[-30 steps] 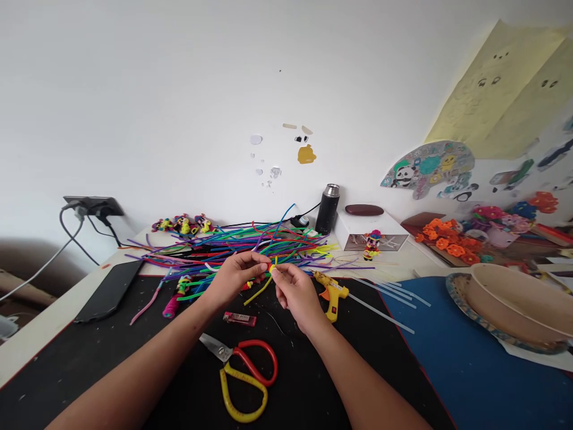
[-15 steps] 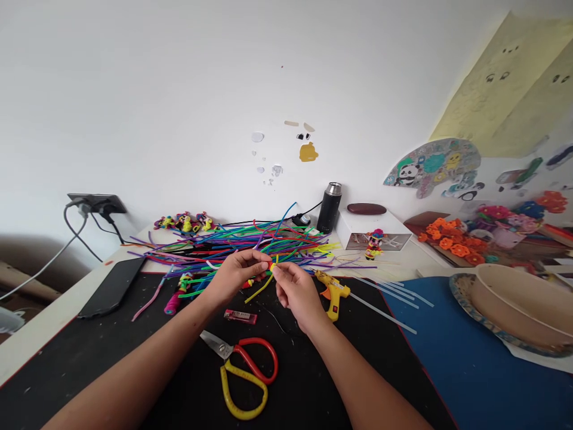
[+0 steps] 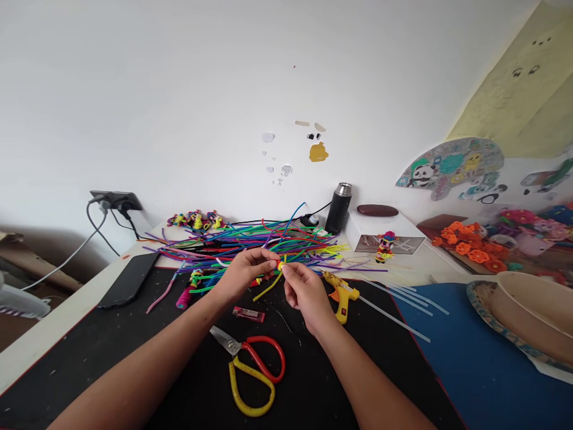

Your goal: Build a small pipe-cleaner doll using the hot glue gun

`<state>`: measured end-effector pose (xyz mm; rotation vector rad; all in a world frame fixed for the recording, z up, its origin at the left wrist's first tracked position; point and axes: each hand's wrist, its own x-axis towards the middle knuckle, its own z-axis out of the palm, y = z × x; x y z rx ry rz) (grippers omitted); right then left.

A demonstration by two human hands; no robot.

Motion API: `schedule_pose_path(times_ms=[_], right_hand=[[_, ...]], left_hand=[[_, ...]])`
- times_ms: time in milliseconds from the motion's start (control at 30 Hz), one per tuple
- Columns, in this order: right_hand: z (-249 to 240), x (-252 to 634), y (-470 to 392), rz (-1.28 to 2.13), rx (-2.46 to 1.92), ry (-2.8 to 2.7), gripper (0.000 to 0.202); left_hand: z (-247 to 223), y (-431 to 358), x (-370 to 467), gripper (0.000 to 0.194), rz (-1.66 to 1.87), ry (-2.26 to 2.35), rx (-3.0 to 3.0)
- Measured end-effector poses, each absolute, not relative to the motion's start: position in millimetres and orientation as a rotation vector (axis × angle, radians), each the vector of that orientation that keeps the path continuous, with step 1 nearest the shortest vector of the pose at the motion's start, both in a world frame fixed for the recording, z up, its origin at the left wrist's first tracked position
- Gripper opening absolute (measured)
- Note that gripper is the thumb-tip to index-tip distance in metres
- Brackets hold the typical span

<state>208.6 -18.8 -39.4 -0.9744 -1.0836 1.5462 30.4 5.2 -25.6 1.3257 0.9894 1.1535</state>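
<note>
Between the fingertips of both hands is a small red and yellow piece (image 3: 280, 265), with a yellow pipe cleaner (image 3: 268, 289) hanging down from it. My left hand (image 3: 249, 272) pinches its red side, and my right hand (image 3: 304, 291) pinches the yellow side. Behind them lies a wide pile of coloured pipe cleaners (image 3: 242, 234). Scissors (image 3: 280, 364) with one red and one yellow handle rest on the black mat below the hands. A pink lighter (image 3: 249, 314) sits just above the scissors. The yellow glue gun (image 3: 344, 295) lies right of my right hand.
A phone (image 3: 129, 279) lies at the left. Small pipe-cleaner figures (image 3: 196, 220) stand at the back left, another figure (image 3: 385, 246) beside a white box (image 3: 358, 230). Behind are a black flask (image 3: 339, 209) and, at the right, a beige bowl (image 3: 532, 304). Glue sticks (image 3: 396, 312) lie near the glue gun.
The whole view has shifted, so things appear farther right. Both hands keep their pinch on the small piece, and more of its red part shows.
</note>
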Motion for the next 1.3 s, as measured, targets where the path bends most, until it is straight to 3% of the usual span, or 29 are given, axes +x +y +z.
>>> schedule_pose_path(times_ms=[300, 600, 800, 933, 1100, 1300], right_hand=[[-38.9, 208.2, -19.9, 1.6, -0.942, -1.037, 0.048], [-37.9, 210.1, -18.7, 1.611, -0.94, -0.993, 0.048], [-35.8, 209.8, -19.9, 1.611, -0.928, -0.999, 0.05], [-35.8, 209.7, -20.8, 1.616, -0.929, -1.01, 0.05], [-36.6, 209.3, -20.0, 1.617, -0.948, -1.014, 0.048], [-39.5, 209.5, -19.3, 1.617, -0.954, -1.019, 0.046]], left_hand=[[-22.6, 5.9, 30.3, 0.04, 1.189, 1.047, 1.357], [41.2, -16.2, -50.8, 0.045, 1.429, 1.546, 1.523], [14.2, -64.9, -125.4, 0.048, 0.902, 2.348, 1.692], [-24.7, -88.0, -137.2, 0.058, 0.544, 2.398, 1.628], [-40.3, -94.0, -124.7, 0.063, 0.373, 2.414, 1.642], [-47.6, -84.2, -115.5, 0.053, 0.227, 2.361, 1.679]])
